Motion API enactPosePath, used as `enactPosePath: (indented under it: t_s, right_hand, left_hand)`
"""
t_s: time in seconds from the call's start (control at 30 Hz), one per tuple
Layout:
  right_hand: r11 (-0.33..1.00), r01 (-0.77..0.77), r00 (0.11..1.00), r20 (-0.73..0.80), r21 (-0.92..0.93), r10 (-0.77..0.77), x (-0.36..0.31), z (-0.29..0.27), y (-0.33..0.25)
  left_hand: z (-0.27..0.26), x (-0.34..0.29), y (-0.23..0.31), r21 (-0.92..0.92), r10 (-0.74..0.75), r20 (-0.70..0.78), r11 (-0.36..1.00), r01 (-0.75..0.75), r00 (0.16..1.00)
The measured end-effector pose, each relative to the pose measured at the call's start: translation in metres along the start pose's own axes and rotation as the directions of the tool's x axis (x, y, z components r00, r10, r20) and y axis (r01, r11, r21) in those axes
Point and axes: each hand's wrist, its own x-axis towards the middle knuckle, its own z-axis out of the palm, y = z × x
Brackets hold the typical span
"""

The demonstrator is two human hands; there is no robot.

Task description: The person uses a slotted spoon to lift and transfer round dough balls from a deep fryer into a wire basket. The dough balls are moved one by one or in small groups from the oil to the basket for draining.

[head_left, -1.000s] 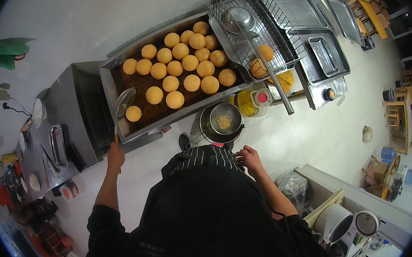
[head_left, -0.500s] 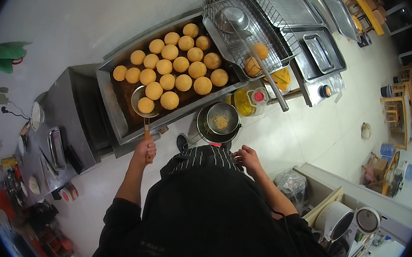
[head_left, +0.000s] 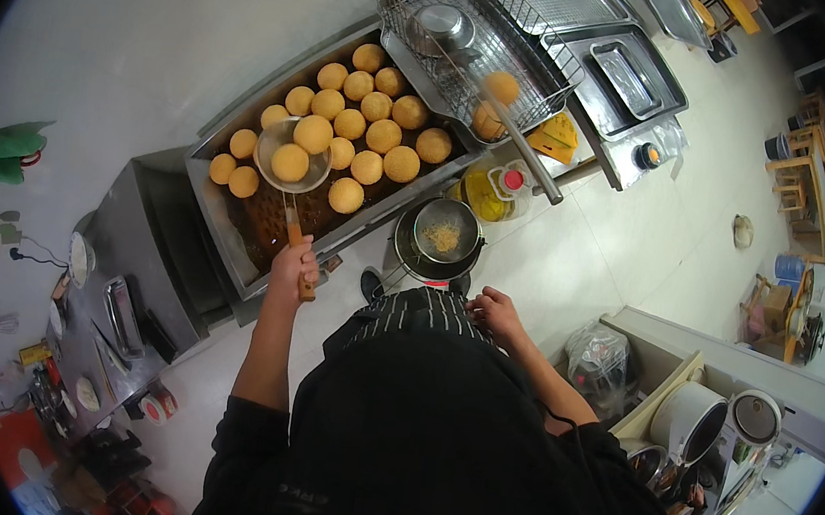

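Note:
My left hand is wrapped round the wooden handle of a mesh skimmer. Two golden, sesame-coated fried balls rest in its round mesh, over the fryer. Around the skimmer, several more such balls float in dark oil in the rectangular metal fryer. Near the striped apron hangs my right hand, loosely bent with its fingers apart and nothing visible in it.
Behind the fryer's right end stands a wire basket holding two balls and a metal bowl. An oil jug and a strainer over a pot stand at the fryer's near side. Metal trays lie at the far right.
My left hand has pushed the skimmer farther into the fryer. The skimmer has moved away from the near edge and now carries two balls; several balls have shifted.

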Motion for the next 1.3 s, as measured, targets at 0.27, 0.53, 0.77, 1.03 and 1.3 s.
enactPosePath:
  t_s: [0.27,0.53,0.77,1.03,1.3]
  right_hand:
    - [0.998,0.035,0.999,-0.007,0.045,-0.035,-0.004,-0.006,-0.009]
    - [0.999,0.005,1.0,-0.004,0.039,-0.005,-0.001,0.001,-0.002]
    - [0.8,0.378,0.926,0.205,-0.467,-0.318,-0.041,0.05,-0.088]
    - [-0.022,0.956,0.218,0.759,-0.293,-0.614,-0.21,0.16,-0.277]
    - [-0.268,0.715,0.386,0.684,-0.646,-0.619,-0.357,0.261,-0.33]
  left_hand:
    - [0.078,0.002,0.023,0.273,0.245,-0.095,0.938,-0.211,0.965]
    - [0.006,-0.003,0.051,0.029,0.117,0.17,0.992,-0.124,0.978]
    - [-0.063,-0.017,0.081,0.608,0.341,-0.265,0.785,-0.119,0.902]
    - [-0.136,-0.001,0.148,0.979,0.675,-0.202,0.167,0.121,0.71]
    - [-0.201,0.071,0.151,0.964,0.613,-0.188,0.263,0.026,0.768]
